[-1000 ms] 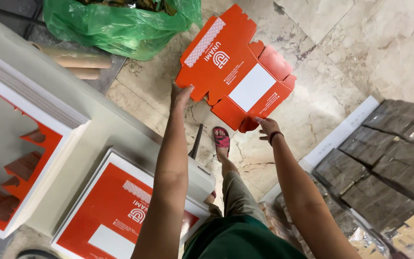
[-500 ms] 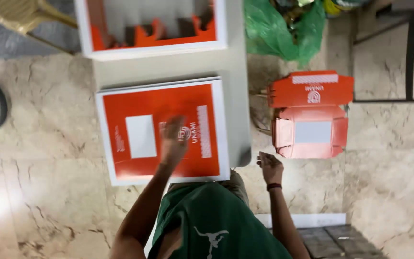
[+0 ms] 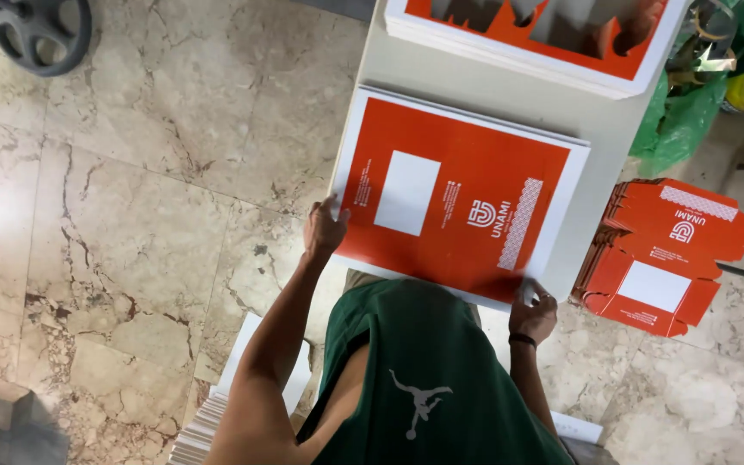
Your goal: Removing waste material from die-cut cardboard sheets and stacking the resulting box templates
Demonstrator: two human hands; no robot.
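Both hands grip the flat orange card sheet (image 3: 467,202) on the desk (image 3: 600,120), left hand (image 3: 325,231) and right hand (image 3: 533,312) pinching its near corners, long axis crosswise.

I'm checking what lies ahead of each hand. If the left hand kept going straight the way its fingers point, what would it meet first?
The left hand already touches the edge of the orange printed sheet; straight on, it would probably slide across that sheet toward its white rectangle.
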